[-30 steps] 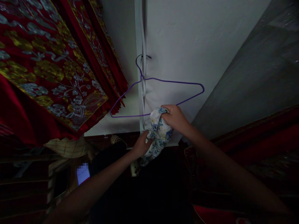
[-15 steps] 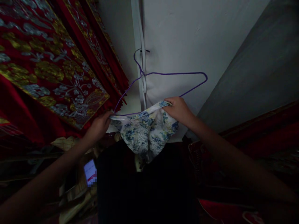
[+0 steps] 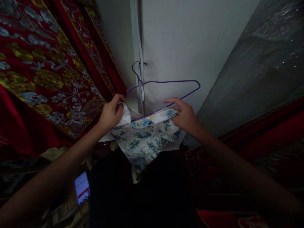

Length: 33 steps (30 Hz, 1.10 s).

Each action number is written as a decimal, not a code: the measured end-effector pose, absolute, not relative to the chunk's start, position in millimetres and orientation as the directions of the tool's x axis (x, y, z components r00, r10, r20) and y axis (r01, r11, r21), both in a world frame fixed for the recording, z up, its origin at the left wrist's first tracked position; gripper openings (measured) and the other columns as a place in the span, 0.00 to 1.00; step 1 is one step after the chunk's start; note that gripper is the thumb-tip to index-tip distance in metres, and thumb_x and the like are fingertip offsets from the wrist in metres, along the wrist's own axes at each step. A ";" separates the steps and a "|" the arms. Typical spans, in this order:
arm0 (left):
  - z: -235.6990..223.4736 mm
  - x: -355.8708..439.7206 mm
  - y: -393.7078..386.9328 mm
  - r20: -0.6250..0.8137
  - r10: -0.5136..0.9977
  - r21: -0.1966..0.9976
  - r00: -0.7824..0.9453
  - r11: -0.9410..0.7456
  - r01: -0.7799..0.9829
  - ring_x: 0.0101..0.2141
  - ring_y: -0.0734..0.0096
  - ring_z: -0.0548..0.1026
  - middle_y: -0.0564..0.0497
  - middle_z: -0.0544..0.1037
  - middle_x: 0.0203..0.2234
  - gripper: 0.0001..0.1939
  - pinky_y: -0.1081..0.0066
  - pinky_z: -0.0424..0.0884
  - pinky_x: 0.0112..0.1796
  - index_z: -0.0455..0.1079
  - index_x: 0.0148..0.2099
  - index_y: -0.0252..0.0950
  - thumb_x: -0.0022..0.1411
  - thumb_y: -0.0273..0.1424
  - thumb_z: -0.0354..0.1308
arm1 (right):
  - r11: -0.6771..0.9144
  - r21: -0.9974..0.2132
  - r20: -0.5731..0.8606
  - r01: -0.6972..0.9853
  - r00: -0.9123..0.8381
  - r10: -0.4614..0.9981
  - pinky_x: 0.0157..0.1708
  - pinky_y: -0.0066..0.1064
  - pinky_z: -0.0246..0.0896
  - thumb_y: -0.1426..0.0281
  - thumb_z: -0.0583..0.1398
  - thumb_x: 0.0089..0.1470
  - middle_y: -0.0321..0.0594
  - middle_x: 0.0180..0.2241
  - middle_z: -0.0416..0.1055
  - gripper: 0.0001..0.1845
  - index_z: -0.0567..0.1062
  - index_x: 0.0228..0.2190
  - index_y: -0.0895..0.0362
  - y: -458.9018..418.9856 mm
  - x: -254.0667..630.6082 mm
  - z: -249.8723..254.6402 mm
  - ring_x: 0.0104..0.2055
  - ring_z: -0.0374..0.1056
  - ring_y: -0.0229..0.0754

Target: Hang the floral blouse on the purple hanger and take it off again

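Note:
A white garment with blue and yellow flowers [image 3: 142, 139] hangs between my hands and tapers to a point below; I cannot tell its exact kind. My left hand [image 3: 111, 112] is closed on the left end of its top band, where a white flap is turned up. My right hand [image 3: 184, 114] grips the band's right end, its index finger stretched along the hanger. Behind the band, the purple wire hanger [image 3: 171, 81] hangs by its hook from a nail in the wall; its lower bar is partly hidden by the cloth.
Red cloth with gold and silver embroidery [image 3: 47, 72] hangs at the left. A pale wall [image 3: 185, 38] with a white cord [image 3: 140, 38] stands ahead. Shiny clear plastic sheeting [image 3: 258, 57] covers the right side. A lit phone [image 3: 82, 186] lies low at the left.
My left hand has moved up and right, turning up the band's left end. My right index finger has lifted off the band. The view has shifted slightly.

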<state>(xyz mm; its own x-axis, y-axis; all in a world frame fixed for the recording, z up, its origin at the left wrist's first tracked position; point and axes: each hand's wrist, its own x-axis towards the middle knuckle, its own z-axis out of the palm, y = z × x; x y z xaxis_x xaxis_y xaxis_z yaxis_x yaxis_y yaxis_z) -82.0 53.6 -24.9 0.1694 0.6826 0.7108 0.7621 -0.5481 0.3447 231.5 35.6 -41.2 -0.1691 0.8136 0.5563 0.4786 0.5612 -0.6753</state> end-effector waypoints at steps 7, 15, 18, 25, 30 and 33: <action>-13.6 -83.3 44.1 0.727 0.656 0.321 0.204 -0.587 0.744 0.38 0.64 0.82 0.45 0.85 0.43 0.21 0.67 0.76 0.43 0.79 0.53 0.33 0.64 0.30 0.51 | 0.401 -0.690 0.535 0.602 0.052 0.843 0.26 0.34 0.62 0.65 0.72 0.41 0.43 0.31 0.77 0.47 0.67 0.62 0.59 74.2 281.5 0.3 0.28 0.70 0.45; -17.5 -95.6 53.0 0.755 0.635 0.315 0.167 -0.573 0.757 0.44 0.63 0.83 0.45 0.85 0.47 0.20 0.66 0.77 0.50 0.81 0.52 0.33 0.64 0.30 0.51 | 0.344 -0.672 0.547 0.656 0.127 0.828 0.25 0.34 0.62 0.58 0.74 0.38 0.42 0.26 0.75 0.44 0.72 0.55 0.61 101.2 280.7 -11.9 0.27 0.71 0.47; -18.3 -98.8 56.6 0.749 0.646 0.338 0.145 -0.562 0.755 0.42 0.63 0.83 0.47 0.85 0.44 0.20 0.66 0.78 0.48 0.82 0.50 0.34 0.63 0.30 0.52 | 0.347 -0.656 0.483 0.671 0.019 0.875 0.27 0.35 0.63 0.55 0.73 0.39 0.43 0.28 0.76 0.35 0.78 0.47 0.60 102.2 285.5 -16.2 0.28 0.72 0.47; -15.5 -95.9 55.0 0.721 0.691 0.447 0.045 -0.514 0.732 0.35 0.63 0.81 0.47 0.86 0.37 0.19 0.68 0.77 0.41 0.83 0.45 0.33 0.62 0.31 0.52 | 0.396 -0.691 0.483 0.604 -0.021 0.875 0.26 0.34 0.65 0.57 0.75 0.37 0.43 0.29 0.78 0.39 0.77 0.50 0.59 102.7 300.0 -23.1 0.28 0.73 0.47; -11.7 -91.8 50.2 0.713 0.696 0.412 0.079 -0.508 0.757 0.32 0.63 0.80 0.47 0.86 0.35 0.19 0.69 0.76 0.37 0.83 0.45 0.32 0.62 0.32 0.52 | 0.367 -0.622 0.464 0.691 -0.051 0.884 0.31 0.35 0.66 0.62 0.75 0.37 0.44 0.29 0.79 0.34 0.80 0.47 0.62 110.8 301.0 -17.9 0.29 0.72 0.46; -10.7 -95.8 47.1 0.727 0.676 0.348 0.120 -0.514 0.784 0.36 0.63 0.81 0.47 0.85 0.37 0.18 0.67 0.76 0.42 0.83 0.46 0.34 0.64 0.32 0.52 | 0.377 -0.619 0.403 0.689 -0.133 0.905 0.35 0.34 0.65 0.70 0.73 0.40 0.46 0.30 0.80 0.17 0.83 0.35 0.64 108.4 301.6 -5.6 0.32 0.73 0.45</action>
<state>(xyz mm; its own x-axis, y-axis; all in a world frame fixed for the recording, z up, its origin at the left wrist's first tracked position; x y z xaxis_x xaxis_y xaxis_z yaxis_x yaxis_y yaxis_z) -95.8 47.1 -10.7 0.1200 0.6760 0.7271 0.7840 -0.5139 0.3483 301.6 108.4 -5.6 -0.1335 0.9052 0.4034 0.6887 0.3774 -0.6191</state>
